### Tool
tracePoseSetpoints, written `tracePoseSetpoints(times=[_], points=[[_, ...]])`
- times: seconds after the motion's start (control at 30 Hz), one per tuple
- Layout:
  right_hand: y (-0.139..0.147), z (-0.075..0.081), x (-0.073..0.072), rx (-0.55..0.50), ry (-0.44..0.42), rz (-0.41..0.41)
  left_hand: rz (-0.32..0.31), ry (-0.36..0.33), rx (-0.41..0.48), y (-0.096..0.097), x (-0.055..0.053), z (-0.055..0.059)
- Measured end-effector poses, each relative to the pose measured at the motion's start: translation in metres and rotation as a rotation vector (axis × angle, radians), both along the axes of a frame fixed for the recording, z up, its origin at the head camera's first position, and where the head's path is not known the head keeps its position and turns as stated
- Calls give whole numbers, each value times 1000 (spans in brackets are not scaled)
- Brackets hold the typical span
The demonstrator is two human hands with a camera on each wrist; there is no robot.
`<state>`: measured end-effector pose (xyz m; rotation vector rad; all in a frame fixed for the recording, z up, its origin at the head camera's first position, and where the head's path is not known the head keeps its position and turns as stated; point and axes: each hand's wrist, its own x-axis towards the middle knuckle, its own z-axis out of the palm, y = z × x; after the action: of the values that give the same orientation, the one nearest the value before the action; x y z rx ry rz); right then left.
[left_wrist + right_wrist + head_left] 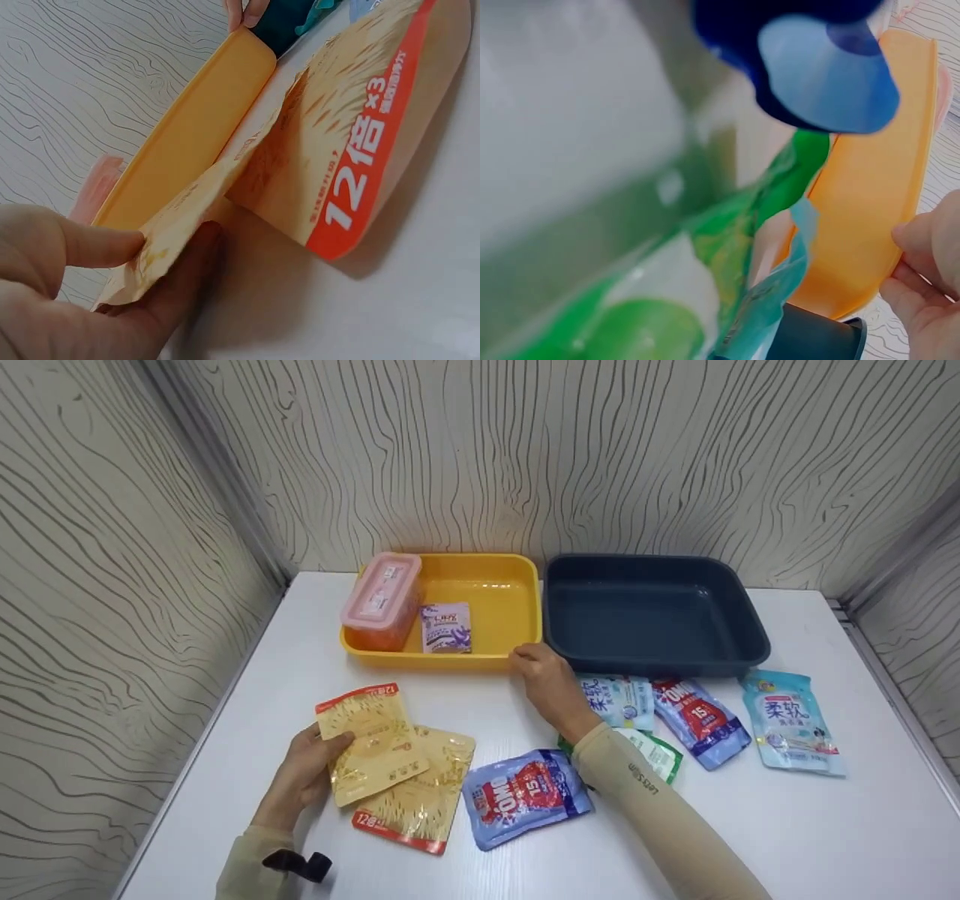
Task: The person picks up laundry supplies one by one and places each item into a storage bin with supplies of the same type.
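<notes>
In the head view, the left hand [311, 765], lower left of centre, pinches a beige-gold foil pouch with a red end strip [367, 757] between thumb and fingers. It overlaps a second beige-gold, red-ended pouch [427, 802]; whether the grip also takes in this one cannot be told. The right hand [551, 682], just right of centre, pinches the front right corner of a yellow rectangular plastic tray [450, 661]. Inside the tray are a pink-lidded plastic container [384, 592] and a small purple printed sachet [448, 628]. A dark blue rectangular tray [652, 667] stands beside it. A shiny blue-and-red pouch [525, 799] lies at lower centre on the white desk [247, 697].

In the left wrist view, thumb and finger pinch beige-gold foil at lower left; a red strip runs down the right side.

In the right wrist view, the fingers hold the yellow rim at right; a green-and-white glossy pouch [652, 300] blurs at lower left.
</notes>
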<state>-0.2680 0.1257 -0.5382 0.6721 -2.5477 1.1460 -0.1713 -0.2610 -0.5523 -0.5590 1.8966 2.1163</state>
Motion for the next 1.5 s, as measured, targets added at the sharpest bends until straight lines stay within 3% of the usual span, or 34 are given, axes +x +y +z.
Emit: tracePoseSetpoints(times=[0.03,0.2,0.37,0.47,0.63,1.03,1.33,1.5], points=[[0,0,0,20,30,2,-4,2,2,0,0,0],[0,3,1,-44,-65,-11,-22,7,-5,0,-3,2],[0,4,1,12,-44,-13,-35,14,10,-2,-5,7],[0,2,1,-24,-99,-11,-35,9,13,-4,-6,11],[-1,2,1,-72,-162,-16,-52,15,59,-8,-9,24],[0,1,2,-1,-42,-9,-98,101,104,-5,-23,65],[1,3,3,-28,-147,-19,-152,150,121,10,-39,87],[1,5,3,-15,-135,-16,-194,184,160,19,-48,95]])
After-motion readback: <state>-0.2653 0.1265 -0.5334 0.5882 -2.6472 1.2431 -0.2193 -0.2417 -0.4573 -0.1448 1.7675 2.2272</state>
